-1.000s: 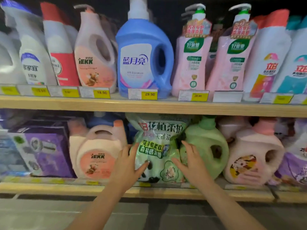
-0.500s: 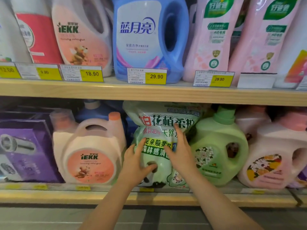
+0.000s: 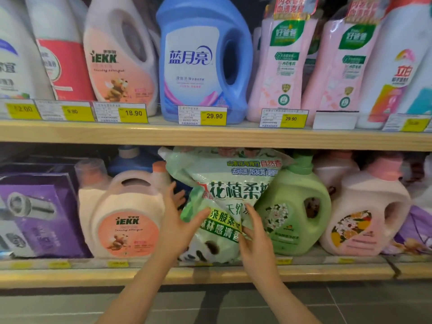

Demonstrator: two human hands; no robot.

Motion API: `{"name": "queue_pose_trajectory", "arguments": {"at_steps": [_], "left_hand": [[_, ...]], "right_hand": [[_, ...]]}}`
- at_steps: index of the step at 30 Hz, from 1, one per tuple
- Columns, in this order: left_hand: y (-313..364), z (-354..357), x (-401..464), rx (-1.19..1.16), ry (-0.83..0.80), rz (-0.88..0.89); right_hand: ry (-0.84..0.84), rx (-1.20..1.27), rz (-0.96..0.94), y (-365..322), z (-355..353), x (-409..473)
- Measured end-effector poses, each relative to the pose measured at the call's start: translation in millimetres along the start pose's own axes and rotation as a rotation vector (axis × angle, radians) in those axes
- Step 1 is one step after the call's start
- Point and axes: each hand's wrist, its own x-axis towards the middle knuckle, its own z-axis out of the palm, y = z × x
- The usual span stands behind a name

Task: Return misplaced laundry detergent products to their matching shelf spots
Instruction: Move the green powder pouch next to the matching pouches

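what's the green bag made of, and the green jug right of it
Green bag: seemingly soft plastic film, slightly glossy; its top creases and crumples. Green jug: probably rigid moulded plastic, smooth with a dull sheen; firm shape, moulded handle hole.

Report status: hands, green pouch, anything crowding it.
Left hand and right hand open, pressing green pouch from both sides. Pouch upright on lower shelf. Peach IEKK jug and green jug close alongside.
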Motion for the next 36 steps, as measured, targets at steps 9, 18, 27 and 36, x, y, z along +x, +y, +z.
{"name": "queue_pose_trajectory", "arguments": {"at_steps": [9,18,27,36], "left_hand": [[19,11,79,0.043,0.161,-0.111],[-1,3,47,0.06,-0.002,-0.035],[17,-4,62,-0.306,0.227,-0.221],[41,-9,34,-0.039,0.237,-0.215]], "right_hand": [[-0.06,-0.043,-0.025,-4,-13,23],[0.067,-0.3,-0.013,-31,10,69],[0.077,-0.082,-0.102,-22,-3,23],[0.352,0.352,0.118,-30,-60,19]]}}
